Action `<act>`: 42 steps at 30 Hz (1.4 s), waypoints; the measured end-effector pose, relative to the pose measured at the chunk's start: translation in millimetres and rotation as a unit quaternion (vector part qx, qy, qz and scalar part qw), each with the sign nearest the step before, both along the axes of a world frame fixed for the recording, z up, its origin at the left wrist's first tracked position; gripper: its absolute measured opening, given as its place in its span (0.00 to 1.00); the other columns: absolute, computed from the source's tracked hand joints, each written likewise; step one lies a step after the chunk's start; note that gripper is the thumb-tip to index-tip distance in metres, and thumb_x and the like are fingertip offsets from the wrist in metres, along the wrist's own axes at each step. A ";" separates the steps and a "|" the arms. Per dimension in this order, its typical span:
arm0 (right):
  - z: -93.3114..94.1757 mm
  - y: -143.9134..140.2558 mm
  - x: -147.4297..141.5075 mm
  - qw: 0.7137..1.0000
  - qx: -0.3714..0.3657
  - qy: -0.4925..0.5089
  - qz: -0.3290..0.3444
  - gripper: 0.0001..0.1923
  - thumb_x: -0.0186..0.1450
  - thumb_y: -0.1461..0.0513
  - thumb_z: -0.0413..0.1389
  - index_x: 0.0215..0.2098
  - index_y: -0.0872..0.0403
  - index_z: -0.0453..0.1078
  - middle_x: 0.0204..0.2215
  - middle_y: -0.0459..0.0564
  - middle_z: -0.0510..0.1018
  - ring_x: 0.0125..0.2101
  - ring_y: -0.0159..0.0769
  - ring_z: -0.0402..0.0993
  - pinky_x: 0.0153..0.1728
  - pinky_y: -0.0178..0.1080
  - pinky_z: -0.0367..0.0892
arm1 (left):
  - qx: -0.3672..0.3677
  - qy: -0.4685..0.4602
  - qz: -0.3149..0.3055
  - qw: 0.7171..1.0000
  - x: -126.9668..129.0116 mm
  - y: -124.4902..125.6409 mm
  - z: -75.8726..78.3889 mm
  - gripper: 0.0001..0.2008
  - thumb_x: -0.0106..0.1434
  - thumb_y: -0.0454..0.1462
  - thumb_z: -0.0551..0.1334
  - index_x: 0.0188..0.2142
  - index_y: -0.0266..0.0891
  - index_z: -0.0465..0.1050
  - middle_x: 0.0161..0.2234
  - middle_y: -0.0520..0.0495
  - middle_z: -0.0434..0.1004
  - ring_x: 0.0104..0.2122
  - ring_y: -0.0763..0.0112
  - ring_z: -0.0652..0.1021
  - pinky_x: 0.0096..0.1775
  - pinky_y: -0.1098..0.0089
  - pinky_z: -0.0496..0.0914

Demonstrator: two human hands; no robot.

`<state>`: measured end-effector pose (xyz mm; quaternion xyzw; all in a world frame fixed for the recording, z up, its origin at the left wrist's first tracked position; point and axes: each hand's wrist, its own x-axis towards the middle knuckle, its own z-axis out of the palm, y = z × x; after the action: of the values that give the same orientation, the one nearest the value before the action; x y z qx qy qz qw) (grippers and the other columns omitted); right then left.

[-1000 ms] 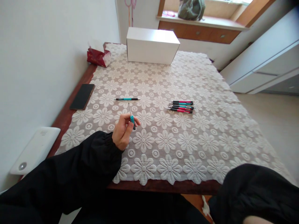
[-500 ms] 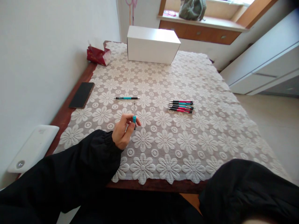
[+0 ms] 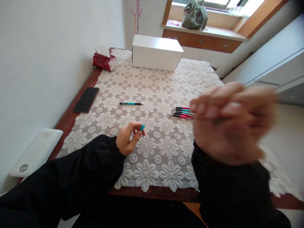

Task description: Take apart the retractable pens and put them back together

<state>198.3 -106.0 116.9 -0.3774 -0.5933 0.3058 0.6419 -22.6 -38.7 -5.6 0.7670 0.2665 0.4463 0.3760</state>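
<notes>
My left hand (image 3: 127,139) rests on the lace tablecloth (image 3: 161,95) and pinches a teal pen (image 3: 143,125) between thumb and fingers, its thin tip pointing up and to the right. My right hand (image 3: 228,123) is raised close to the camera and blurred, fingers bent together with nothing seen in them; it hides part of a bundle of several pink and teal pens (image 3: 182,112) lying on the cloth. Another teal pen (image 3: 131,103) lies alone beyond my left hand.
A white box (image 3: 156,56) stands at the table's far end, with a red tissue pack (image 3: 104,61) to its left. A black phone (image 3: 86,99) lies on the bare wood at the left edge. A white device (image 3: 33,152) sits at the near left corner.
My right hand has swung up from below the table into view, in front of the pen bundle. The pen in my left hand has tilted to the right.
</notes>
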 end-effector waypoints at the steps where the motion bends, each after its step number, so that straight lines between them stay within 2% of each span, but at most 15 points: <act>1: -1.4 24.3 -5.2 1.000 0.014 0.016 -0.008 0.11 0.68 0.48 0.64 0.38 0.44 0.74 0.33 0.43 0.74 0.35 0.32 0.74 0.41 0.40 0.73 | 0.006 -0.001 -0.003 1.000 -0.1 0.9 -0.9 0.07 0.72 0.34 0.56 0.49 0.40 0.67 0.34 0.48 0.81 0.31 0.71 0.78 0.35 0.68 0.72; 3: -13.7 56.8 -14.1 0.999 0.012 0.033 -0.015 0.13 0.65 0.49 0.66 0.35 0.46 0.73 0.30 0.43 0.74 0.32 0.33 0.73 0.37 0.41 0.74 | 0.021 -0.004 -0.011 1.000 -0.2 2.7 -3.4 0.07 0.72 0.34 0.56 0.48 0.40 0.67 0.33 0.48 0.81 0.30 0.72 0.78 0.34 0.69 0.71; 4: -22.8 65.4 -17.2 1.000 -0.017 0.023 -0.004 0.13 0.65 0.48 0.66 0.35 0.47 0.73 0.30 0.44 0.75 0.31 0.34 0.73 0.36 0.42 0.74 | 0.029 -0.006 -0.014 0.999 -0.3 3.5 -4.5 0.07 0.72 0.33 0.56 0.48 0.40 0.68 0.33 0.49 0.81 0.29 0.72 0.78 0.34 0.69 0.71; 7: -49.1 71.9 -20.8 0.998 -0.053 0.022 0.010 0.15 0.65 0.48 0.65 0.37 0.48 0.73 0.32 0.44 0.78 0.34 0.35 0.76 0.37 0.42 0.75 | 0.033 0.002 -0.018 0.999 -0.6 4.0 -5.5 0.07 0.71 0.33 0.57 0.48 0.40 0.68 0.33 0.49 0.81 0.29 0.72 0.78 0.34 0.69 0.71; 10: -61.6 69.6 -19.8 0.999 -0.053 0.004 0.012 0.12 0.66 0.50 0.65 0.38 0.48 0.74 0.34 0.44 0.79 0.35 0.35 0.77 0.39 0.42 0.75 | 0.022 0.017 -0.021 0.999 -0.7 2.6 -4.1 0.07 0.71 0.33 0.57 0.48 0.39 0.68 0.33 0.48 0.82 0.30 0.71 0.79 0.34 0.69 0.72; 18: -62.3 71.0 -21.6 0.998 -0.042 0.005 0.041 0.08 0.68 0.54 0.64 0.38 0.49 0.75 0.33 0.44 0.80 0.35 0.33 0.78 0.39 0.41 0.75 | 0.015 0.015 -0.025 0.999 -0.7 1.3 -3.0 0.08 0.71 0.33 0.57 0.49 0.40 0.67 0.33 0.48 0.81 0.31 0.70 0.79 0.34 0.68 0.71; 28: -65.1 70.7 -22.9 0.999 -0.034 0.004 0.025 0.09 0.68 0.53 0.63 0.39 0.49 0.75 0.33 0.44 0.79 0.36 0.34 0.77 0.40 0.42 0.75 | 0.016 0.016 -0.024 0.999 -1.3 1.2 -1.8 0.08 0.71 0.32 0.57 0.49 0.40 0.67 0.33 0.48 0.82 0.30 0.71 0.79 0.34 0.68 0.71; 37: -64.4 70.4 -24.6 0.997 -0.036 0.029 0.057 0.05 0.68 0.57 0.64 0.39 0.49 0.76 0.33 0.43 0.81 0.36 0.33 0.77 0.40 0.39 0.74 | 0.019 0.013 -0.029 0.999 -1.0 1.5 -2.1 0.09 0.71 0.31 0.57 0.49 0.39 0.67 0.33 0.49 0.82 0.30 0.72 0.78 0.34 0.70 0.71; 42: -64.1 70.0 -26.3 0.997 -0.049 0.022 0.063 0.07 0.67 0.55 0.65 0.37 0.49 0.77 0.34 0.44 0.80 0.36 0.33 0.76 0.40 0.39 0.73 | 0.012 0.009 -0.025 1.000 -1.0 0.6 -0.8 0.09 0.71 0.32 0.56 0.50 0.39 0.67 0.33 0.48 0.81 0.31 0.72 0.79 0.35 0.70 0.71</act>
<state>172.0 -36.0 52.7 -0.3632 -0.5864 0.3823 0.6149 -23.5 -38.2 -6.4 0.7821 0.2452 0.4327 0.3755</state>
